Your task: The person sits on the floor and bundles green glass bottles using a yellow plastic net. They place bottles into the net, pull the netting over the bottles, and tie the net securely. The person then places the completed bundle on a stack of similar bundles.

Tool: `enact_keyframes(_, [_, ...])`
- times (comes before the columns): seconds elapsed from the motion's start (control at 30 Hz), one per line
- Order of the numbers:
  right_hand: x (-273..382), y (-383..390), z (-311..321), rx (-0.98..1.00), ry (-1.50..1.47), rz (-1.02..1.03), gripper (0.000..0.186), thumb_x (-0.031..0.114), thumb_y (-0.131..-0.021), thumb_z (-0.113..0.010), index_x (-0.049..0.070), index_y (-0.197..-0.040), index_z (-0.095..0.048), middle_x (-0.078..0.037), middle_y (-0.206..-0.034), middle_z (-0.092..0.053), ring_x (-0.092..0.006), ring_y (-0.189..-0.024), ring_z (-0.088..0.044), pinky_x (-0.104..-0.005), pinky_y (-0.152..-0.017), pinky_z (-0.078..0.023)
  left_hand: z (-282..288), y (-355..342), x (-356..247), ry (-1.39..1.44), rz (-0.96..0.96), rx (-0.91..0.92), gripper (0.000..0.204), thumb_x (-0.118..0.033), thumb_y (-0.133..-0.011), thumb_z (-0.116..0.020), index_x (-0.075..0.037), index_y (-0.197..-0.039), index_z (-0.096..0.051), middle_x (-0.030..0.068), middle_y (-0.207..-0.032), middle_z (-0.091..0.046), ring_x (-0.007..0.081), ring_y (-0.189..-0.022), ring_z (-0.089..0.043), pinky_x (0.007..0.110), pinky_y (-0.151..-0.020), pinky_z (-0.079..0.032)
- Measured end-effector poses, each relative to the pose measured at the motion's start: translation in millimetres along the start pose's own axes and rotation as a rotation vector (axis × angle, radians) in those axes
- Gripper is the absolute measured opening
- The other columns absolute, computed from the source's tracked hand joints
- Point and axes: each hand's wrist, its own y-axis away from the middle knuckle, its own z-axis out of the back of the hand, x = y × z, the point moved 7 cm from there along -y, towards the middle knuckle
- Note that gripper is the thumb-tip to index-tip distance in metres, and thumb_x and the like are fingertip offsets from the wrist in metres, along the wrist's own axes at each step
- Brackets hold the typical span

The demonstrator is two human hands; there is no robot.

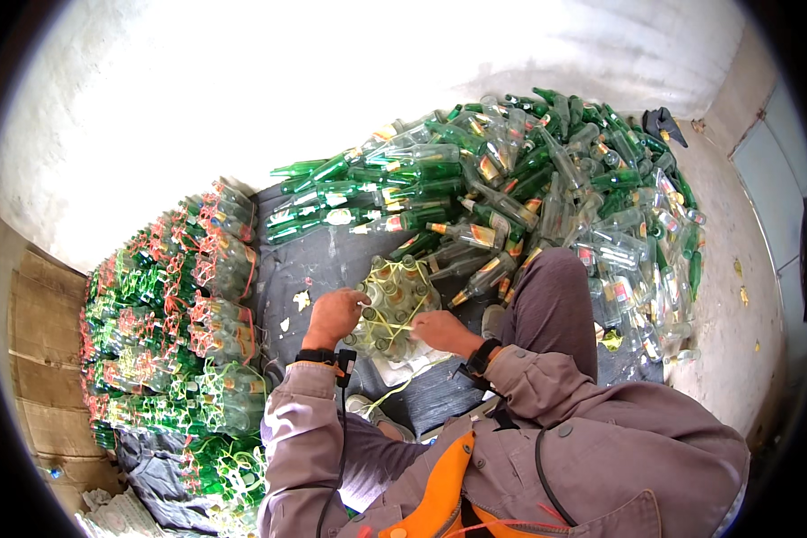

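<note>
A standing bundle of bottles, several together, is bound with pale yellow-green plastic strap; a loose strap end trails toward my shoes. My left hand is at the bundle's left side, fingers closed on the strap near the bottle necks. My right hand is at the bundle's right side, its fingers also closed on the strap, level with the lower necks. The bundle sits on dark sheeting, with a pale flat piece showing beneath its near side.
A large heap of loose green and clear bottles lies behind and right. Tied bundles are stacked at left beside cardboard. A white wall backs them. A grey door is at far right. My bent right leg flanks the bundle.
</note>
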Motion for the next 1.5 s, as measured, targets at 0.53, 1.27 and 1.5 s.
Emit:
enact_keyframes(0.53, [33,11,4,-0.044,0.047,0.220,0.023,0.022,-0.090,-0.064,-0.001,-0.092,-0.069,-0.019,-0.085,-0.065,-0.0361,-0.082,-0.064,-0.0423,-0.073,-0.049,12,59,-41,0.123,0.200,-0.047,0.046,-0.021,-0.074,-0.080,-0.010,-0.116,-0.065,0.0169,-0.112,-0.066,0.0379,-0.106,-0.064,0.048,-0.090,-0.052])
enact_keyframes(1.27, [65,37,-9,-0.112,0.016,0.467,0.010,0.010,-0.092,-0.061,0.001,-0.093,-0.064,-0.013,-0.089,-0.063,-0.0330,-0.089,-0.063,-0.0431,-0.077,-0.050,-112,103,-32,0.416,0.731,-0.945,0.110,-0.027,-0.064,-0.093,0.009,-0.145,-0.028,0.0303,-0.128,-0.052,0.0453,-0.117,-0.055,0.050,-0.102,-0.044])
enact_keyframes(1.5, [44,27,-25,0.383,-0.988,-0.139,0.017,0.019,-0.099,-0.056,0.005,-0.106,-0.064,0.000,-0.084,-0.059,-0.0104,-0.059,-0.046,-0.0291,-0.054,-0.039,-111,105,-35,0.442,0.799,-0.959,0.103,-0.024,-0.063,-0.090,0.007,-0.141,-0.031,0.0294,-0.121,-0.054,0.0467,-0.112,-0.055,0.051,-0.098,-0.044])
